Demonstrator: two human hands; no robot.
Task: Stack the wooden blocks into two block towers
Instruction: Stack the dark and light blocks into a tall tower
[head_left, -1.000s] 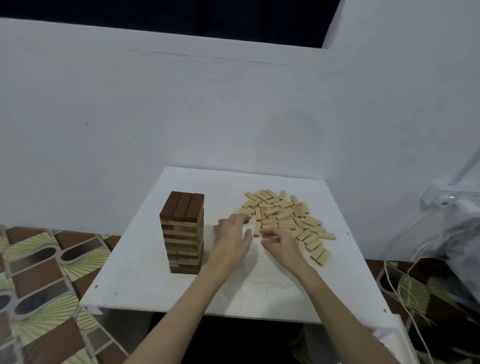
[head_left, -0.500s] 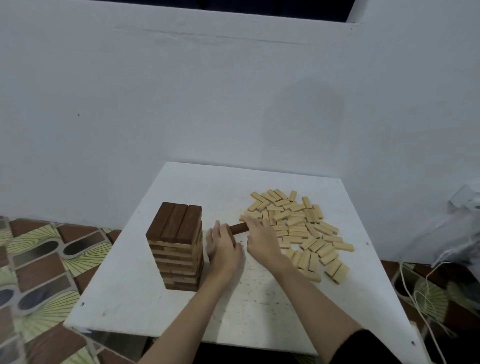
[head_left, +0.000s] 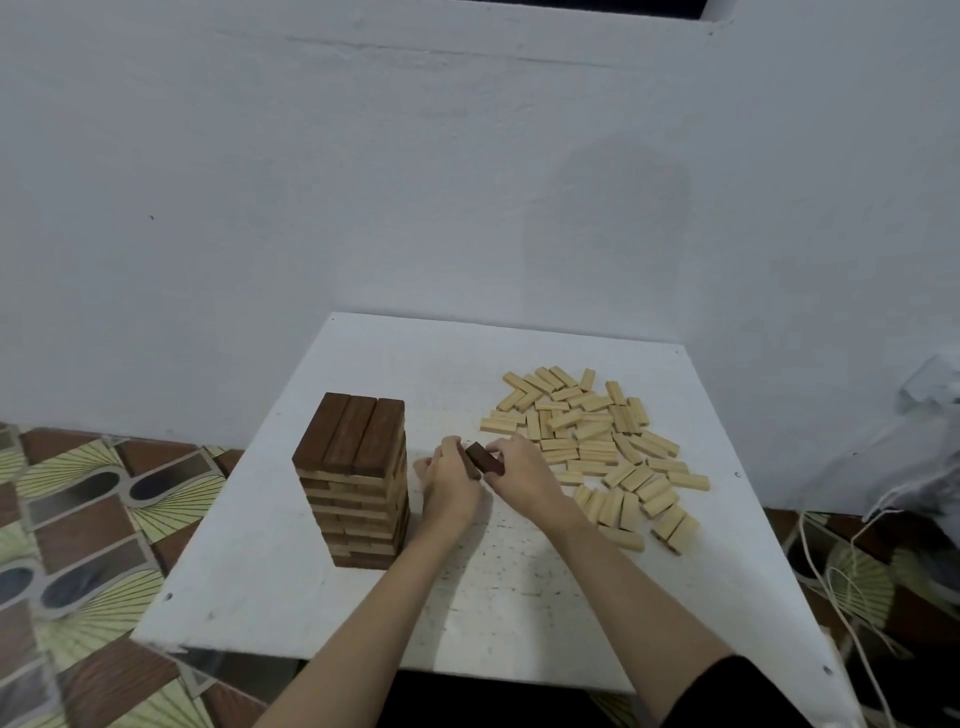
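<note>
I am holding one dark brown block (head_left: 484, 460) between both hands at the centre of the white table (head_left: 467, 613), just right of the finished tower (head_left: 358, 478). My right hand (head_left: 524, 475) is pinching the near end of this block with curled thumb and fingers; my left hand (head_left: 451, 486) is resting against its far-left end with fingers curled beside it, though I cannot tell whether that hand is truly gripping or only steadying. The block's long axis is running diagonally, from upper left toward lower right of the frame. The tower is standing in the left-centre of the frame, capped by three dark blocks laid side by side with their long axes pointing away from me, over alternating light and dark layers. It is lying directly left of my hands, and my left hand is the nearer of the two, almost touching its right face. The loose pale blocks (head_left: 592, 441) are lying scattered flat in the right-centre of the frame, beginning just beside my right hand. I judge that the coming move is turning on carrying the dark block leftward without nudging the tower. No brand, label or writing is readable on any surface.
</note>
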